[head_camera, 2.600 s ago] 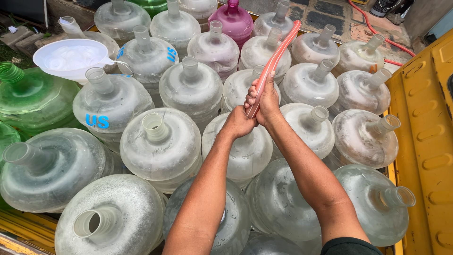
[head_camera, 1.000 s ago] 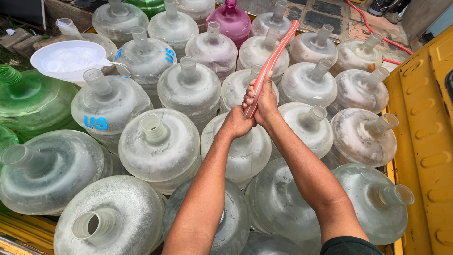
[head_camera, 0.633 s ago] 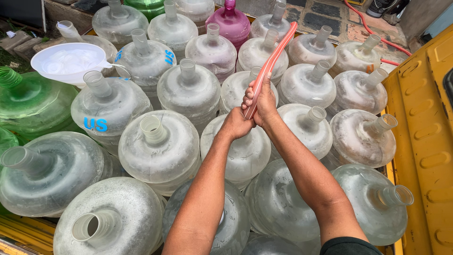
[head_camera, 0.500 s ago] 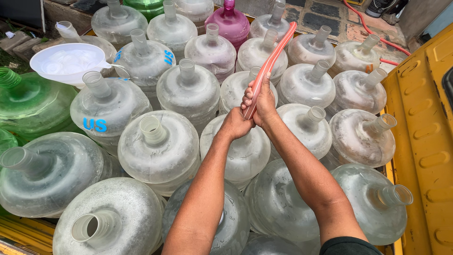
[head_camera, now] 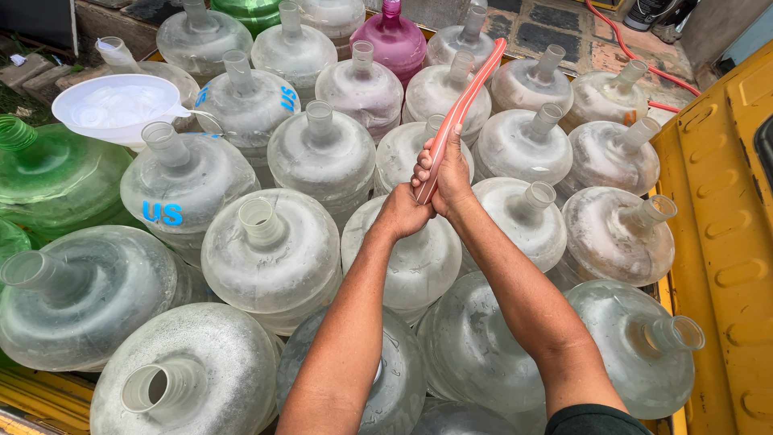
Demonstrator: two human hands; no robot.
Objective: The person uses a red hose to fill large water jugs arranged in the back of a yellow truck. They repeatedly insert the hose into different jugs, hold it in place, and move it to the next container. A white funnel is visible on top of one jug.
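Note:
My left hand (head_camera: 400,214) and my right hand (head_camera: 445,173) meet over a clear water jug (head_camera: 411,250) in the middle of the load. Both hands close around the lower end of a pink flexible hose (head_camera: 463,109). The hose slants up and to the right, reaching past a jug (head_camera: 439,90) in the back rows. The jug's neck under my hands is hidden by them. Around it stand several more clear plastic jugs with open necks, such as one (head_camera: 271,251) to the left.
A white funnel (head_camera: 119,107) rests on a jug at the left. Green jugs (head_camera: 50,176) sit at the left edge and a magenta jug (head_camera: 393,39) at the back. A yellow metal truck side (head_camera: 721,234) runs along the right. A red hose (head_camera: 644,64) lies on the pavement behind.
Almost nothing differs: both hands stay clasped on the hose over the same jug, with only a slight shift of the view.

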